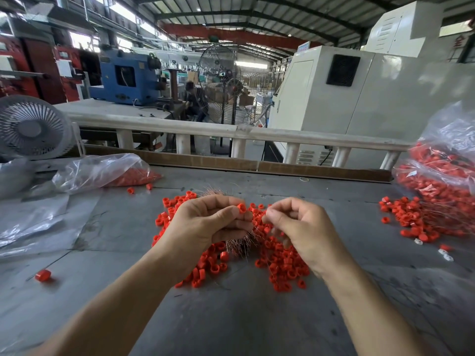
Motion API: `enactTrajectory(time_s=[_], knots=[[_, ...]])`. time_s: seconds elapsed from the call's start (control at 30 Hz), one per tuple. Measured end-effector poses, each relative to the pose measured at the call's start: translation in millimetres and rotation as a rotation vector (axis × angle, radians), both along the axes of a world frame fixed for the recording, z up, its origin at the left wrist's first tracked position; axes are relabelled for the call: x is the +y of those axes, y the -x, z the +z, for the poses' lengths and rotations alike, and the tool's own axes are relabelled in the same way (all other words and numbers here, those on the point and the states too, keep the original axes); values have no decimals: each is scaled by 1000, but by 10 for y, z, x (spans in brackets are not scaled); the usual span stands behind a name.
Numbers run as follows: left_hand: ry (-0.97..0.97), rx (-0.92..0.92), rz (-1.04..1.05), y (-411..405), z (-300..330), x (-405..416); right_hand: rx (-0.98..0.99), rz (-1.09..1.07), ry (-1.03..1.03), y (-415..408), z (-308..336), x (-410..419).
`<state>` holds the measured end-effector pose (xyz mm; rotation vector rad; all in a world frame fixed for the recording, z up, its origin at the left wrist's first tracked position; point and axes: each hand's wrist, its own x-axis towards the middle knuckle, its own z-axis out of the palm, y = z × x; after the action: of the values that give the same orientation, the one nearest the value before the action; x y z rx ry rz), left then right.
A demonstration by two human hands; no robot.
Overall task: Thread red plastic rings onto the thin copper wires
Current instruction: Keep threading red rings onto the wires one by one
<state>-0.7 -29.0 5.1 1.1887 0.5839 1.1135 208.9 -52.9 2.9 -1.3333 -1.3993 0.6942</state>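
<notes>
Red plastic ring (241, 207) sits pinched at the fingertips of the left hand (205, 222), thumb and forefinger curled tight round it, held up above the grey table (231, 317). Facing it, the right hand (298, 227) has its fingers curled in, thumb and forefinger pressed together near the ring; whether a wire runs between them is too fine to tell. Beneath both hands lies a heap of loose red rings (285, 265) with a bundle of thin copper wires (239, 246) among them. Another spread of rings (421, 219) lies well apart on the right, spilling from a clear plastic bag (447, 160).
</notes>
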Motion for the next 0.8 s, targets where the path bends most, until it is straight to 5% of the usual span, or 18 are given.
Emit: enactTrajectory(time_s=[0.17, 0.8], knots=[[-23, 10, -23, -4, -18, -7, 239, 128, -142, 130, 81, -70], [-124, 66, 47, -41, -26, -49, -117, 24, -382, 290, 61, -151]])
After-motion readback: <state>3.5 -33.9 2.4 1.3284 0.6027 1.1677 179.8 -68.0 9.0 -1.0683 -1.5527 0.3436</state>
